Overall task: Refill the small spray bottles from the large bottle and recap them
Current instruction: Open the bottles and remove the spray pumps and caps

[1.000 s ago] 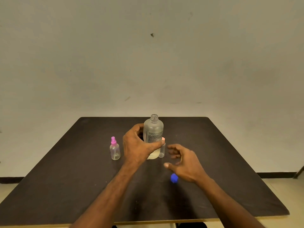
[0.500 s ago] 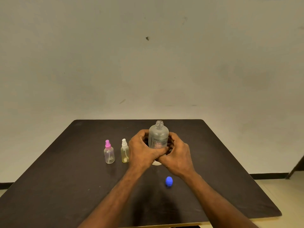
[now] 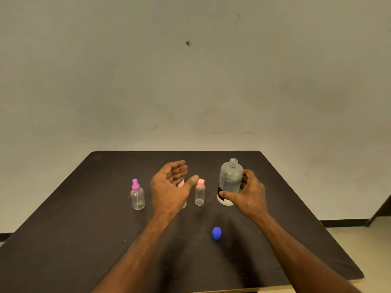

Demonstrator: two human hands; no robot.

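Observation:
The large clear bottle [image 3: 230,180], uncapped, stands upright on the dark table [image 3: 84,240], and my right hand [image 3: 248,194] grips its right side and base. My left hand [image 3: 169,187] hovers with fingers spread and holds nothing. It partly hides a small bottle with a peach cap [image 3: 181,183]. To its right stands another small clear bottle with a peach cap [image 3: 200,192]. To its left stands a small spray bottle with a pink top [image 3: 137,195]. A blue cap [image 3: 216,233] lies on the table nearer to me.
The table's far edge meets a plain grey wall [image 3: 190,81]. On the right, beyond the table edge, lies pale floor [image 3: 364,240] with a dark skirting strip.
My left hand has let go of the large bottle and opened. My right hand now holds the bottle alone, further right. The peach-capped bottles have come into view.

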